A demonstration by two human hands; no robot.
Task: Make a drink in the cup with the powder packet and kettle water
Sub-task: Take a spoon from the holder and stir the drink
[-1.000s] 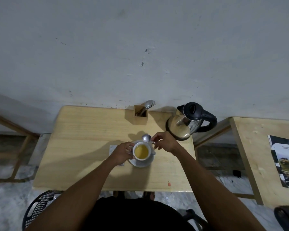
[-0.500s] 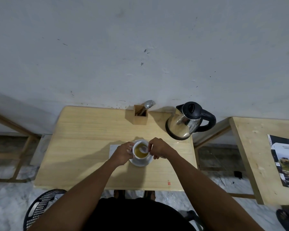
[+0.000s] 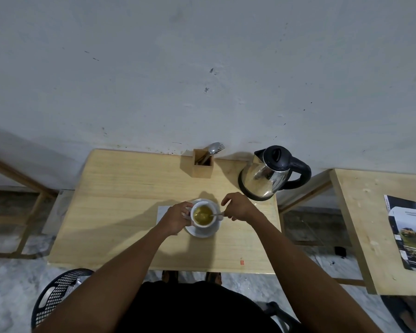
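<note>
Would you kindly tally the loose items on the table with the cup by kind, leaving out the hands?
Cup: 1
Saucer: 1
Kettle: 1
Wooden holder: 1
Cutlery: 3 visible, namely the spoon in the cup, plus a spoon and a fork in the holder
White paper sheet: 1
Total: 8

The left hand covers the cup's near side and most of the paper beneath it. The spoon's bowl is sunk in the drink. The magazine runs off the right edge, print unreadable.
</note>
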